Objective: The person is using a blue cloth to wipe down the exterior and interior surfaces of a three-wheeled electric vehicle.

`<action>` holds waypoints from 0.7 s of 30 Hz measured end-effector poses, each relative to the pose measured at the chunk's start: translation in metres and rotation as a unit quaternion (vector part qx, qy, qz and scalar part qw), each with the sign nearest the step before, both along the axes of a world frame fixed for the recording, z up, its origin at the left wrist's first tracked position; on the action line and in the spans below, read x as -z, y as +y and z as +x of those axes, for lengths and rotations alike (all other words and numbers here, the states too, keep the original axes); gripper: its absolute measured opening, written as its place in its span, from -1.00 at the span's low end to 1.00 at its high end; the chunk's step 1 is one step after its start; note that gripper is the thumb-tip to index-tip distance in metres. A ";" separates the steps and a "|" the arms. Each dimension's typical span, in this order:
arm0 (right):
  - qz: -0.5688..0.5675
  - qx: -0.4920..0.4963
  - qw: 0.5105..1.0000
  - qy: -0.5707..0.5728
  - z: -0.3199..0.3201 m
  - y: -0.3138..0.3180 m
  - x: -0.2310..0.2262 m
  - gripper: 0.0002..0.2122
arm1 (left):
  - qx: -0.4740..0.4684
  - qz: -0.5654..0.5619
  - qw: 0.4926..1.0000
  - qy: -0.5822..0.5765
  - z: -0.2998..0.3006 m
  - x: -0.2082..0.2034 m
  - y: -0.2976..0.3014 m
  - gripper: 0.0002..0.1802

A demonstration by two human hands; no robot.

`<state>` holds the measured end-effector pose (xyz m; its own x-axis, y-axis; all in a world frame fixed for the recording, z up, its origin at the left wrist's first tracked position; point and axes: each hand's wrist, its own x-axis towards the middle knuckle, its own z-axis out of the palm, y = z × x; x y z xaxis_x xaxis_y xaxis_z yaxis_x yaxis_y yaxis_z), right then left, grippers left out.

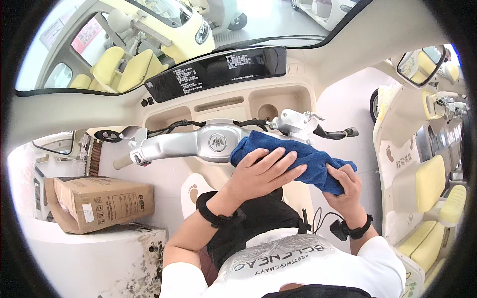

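A blue cloth point(320, 164) is bunched around the right half of the silver handlebar point(174, 147), hiding the right grip beneath it. My left hand point(263, 173) presses over the cloth near the middle of the bar, its fingers curled across the top. At the cloth's right end, my right hand point(345, 186) grips a fold with bent fingers. The silver brake lever housing point(293, 121) shows just beyond the cloth. On the left, the beige grip point(122, 162) of the bar is uncovered.
Behind the bar runs a beige dashboard with storage hollows point(278, 102) and a long black display point(216, 72). A cardboard box point(107, 201) sits at the left on a white surface. A side mirror point(421, 64) and a vehicle with yellow seats point(430, 184) are to the right.
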<state>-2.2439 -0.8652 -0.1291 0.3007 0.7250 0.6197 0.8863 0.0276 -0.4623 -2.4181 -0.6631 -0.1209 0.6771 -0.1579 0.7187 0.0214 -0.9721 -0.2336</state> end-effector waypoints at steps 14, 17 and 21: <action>0.045 0.097 0.994 0.020 0.020 0.030 0.002 -0.63 | -0.016 -0.221 0.974 -0.051 0.035 -0.018 0.014 -0.55; 0.047 0.098 0.994 -0.034 0.015 0.022 0.003 -0.61 | -0.012 -0.190 0.980 -0.066 0.027 -0.011 0.005 -0.56; 0.031 0.060 0.998 -0.014 0.004 0.004 0.005 -0.62 | -0.024 -0.094 0.994 -0.048 0.002 0.009 -0.011 -0.54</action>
<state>-2.2397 -0.8615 -0.1337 0.3644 0.6444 0.6722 0.8976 -0.0508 -0.4379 -2.4159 -0.6744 -0.1300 0.6068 0.0155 0.7947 0.0815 -0.9957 -0.0429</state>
